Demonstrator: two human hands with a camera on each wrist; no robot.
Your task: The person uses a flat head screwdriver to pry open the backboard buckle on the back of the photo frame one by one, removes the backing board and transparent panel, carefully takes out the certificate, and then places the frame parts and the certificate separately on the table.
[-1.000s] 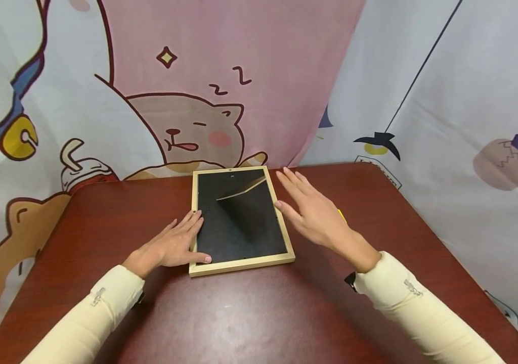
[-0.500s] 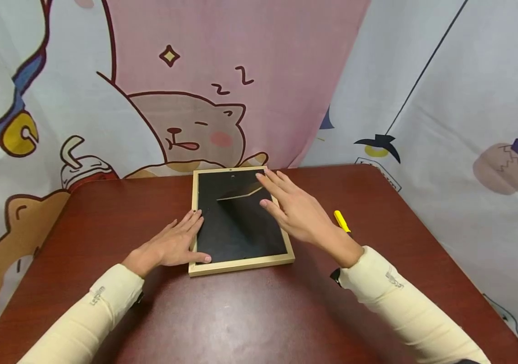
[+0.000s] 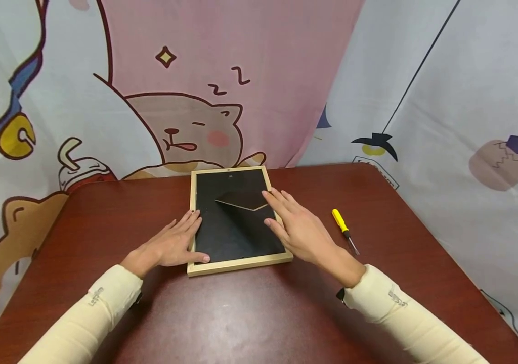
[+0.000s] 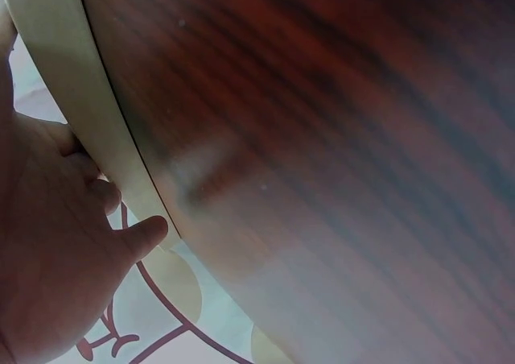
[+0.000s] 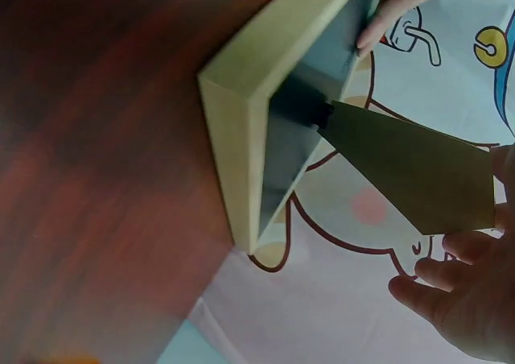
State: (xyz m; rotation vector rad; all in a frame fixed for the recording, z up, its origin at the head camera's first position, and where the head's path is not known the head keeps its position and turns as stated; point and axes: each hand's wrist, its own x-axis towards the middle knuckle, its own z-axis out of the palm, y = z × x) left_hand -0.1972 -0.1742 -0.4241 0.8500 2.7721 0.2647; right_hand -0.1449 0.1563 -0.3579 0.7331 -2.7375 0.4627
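A wooden picture frame (image 3: 241,265) lies back side up on the table, its black backing board (image 3: 236,237) showing. My left hand (image 3: 172,245) rests on the frame's left edge, fingers extended and thumb near the lower left corner. From the board rises a hinged easel stand (image 3: 240,198), seen as a tapered flap (image 5: 410,159) in the right wrist view. Beside the stand's raised wide end is my right hand (image 3: 302,230), fingers fairly straight; its fingertips touch or nearly touch that end. In the left wrist view, the left hand (image 4: 56,243) lies along the frame's side (image 4: 88,82).
A screwdriver (image 3: 340,220) with a yellow handle lies on the reddish-brown table (image 3: 241,323), right of the right hand. A printed cloth (image 3: 295,60) with cartoon figures hangs behind the table's far edge and along its sides.
The right hand has moved left and then slightly nearer to me. The stand's raised end has swung toward me. The screwdriver, earlier mostly hidden, is fully visible. The left hand has stayed put.
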